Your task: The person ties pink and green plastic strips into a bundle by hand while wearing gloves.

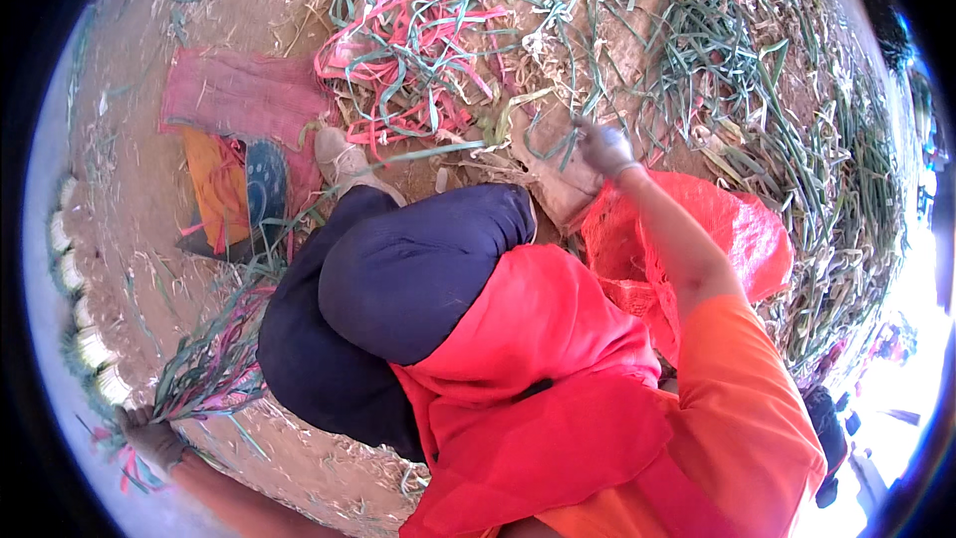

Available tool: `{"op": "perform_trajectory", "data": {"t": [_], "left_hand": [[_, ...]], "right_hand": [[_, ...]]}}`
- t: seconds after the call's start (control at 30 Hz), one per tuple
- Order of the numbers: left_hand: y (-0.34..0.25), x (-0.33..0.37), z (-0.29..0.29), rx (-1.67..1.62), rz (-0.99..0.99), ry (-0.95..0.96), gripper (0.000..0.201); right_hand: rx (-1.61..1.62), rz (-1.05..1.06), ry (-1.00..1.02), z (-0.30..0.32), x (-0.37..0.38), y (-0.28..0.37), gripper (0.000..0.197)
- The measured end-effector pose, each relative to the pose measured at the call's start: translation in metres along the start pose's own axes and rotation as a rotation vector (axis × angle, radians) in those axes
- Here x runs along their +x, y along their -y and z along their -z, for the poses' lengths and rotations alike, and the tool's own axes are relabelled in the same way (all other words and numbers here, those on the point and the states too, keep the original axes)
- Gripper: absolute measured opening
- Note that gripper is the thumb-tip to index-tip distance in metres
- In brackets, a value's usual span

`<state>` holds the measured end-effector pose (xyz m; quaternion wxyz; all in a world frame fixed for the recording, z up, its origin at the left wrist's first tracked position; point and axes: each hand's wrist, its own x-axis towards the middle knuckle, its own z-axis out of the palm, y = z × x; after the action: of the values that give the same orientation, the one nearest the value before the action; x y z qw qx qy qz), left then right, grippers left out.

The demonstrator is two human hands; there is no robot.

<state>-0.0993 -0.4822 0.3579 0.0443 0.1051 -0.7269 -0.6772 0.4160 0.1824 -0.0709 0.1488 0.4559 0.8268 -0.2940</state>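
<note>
At the far left my left hand (151, 435), in a greyish glove, is closed round a bundle of green and pink strips (214, 369). The strips spread from the fist toward my knees, and short ends stick out on its other side. My right hand (605, 147), also greyish, is stretched out beyond my knees. Its fingers are drawn together at a thin green strip (566, 146), above a light brown sheet (558, 184). A red mesh sack (737, 239) lies beneath my right forearm.
A tangle of pink and green strips (418, 50) lies ahead on the dirt floor. Green stalks (836, 139) are heaped on the right. A faded pink cloth (249, 85) and an orange and blue piece (219, 194) lie left of my foot. Pale cut bundles (95, 349) line the left edge.
</note>
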Motion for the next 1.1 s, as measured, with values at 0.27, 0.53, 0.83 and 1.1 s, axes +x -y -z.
{"op": "perform_trajectory", "data": {"t": [0.27,0.53,0.83,1.1], "left_hand": [[0.069,-0.170,-0.237,-0.288,0.181,0.685,0.012],[0.093,-0.235,-0.303,-0.223,0.205,0.719,0.016],[0.098,-0.250,-0.314,-0.240,0.218,0.820,0.019],[0.103,-0.242,-0.312,-0.273,0.256,0.766,0.017]], "right_hand": [[-0.273,0.223,0.029,-0.031,0.000,-0.005,0.029],[0.164,0.531,-0.547,0.039,-0.030,0.099,0.026],[0.165,0.620,-0.535,0.068,0.004,0.171,0.043],[-0.101,-0.473,-0.392,0.000,0.008,-0.057,0.049]]}}
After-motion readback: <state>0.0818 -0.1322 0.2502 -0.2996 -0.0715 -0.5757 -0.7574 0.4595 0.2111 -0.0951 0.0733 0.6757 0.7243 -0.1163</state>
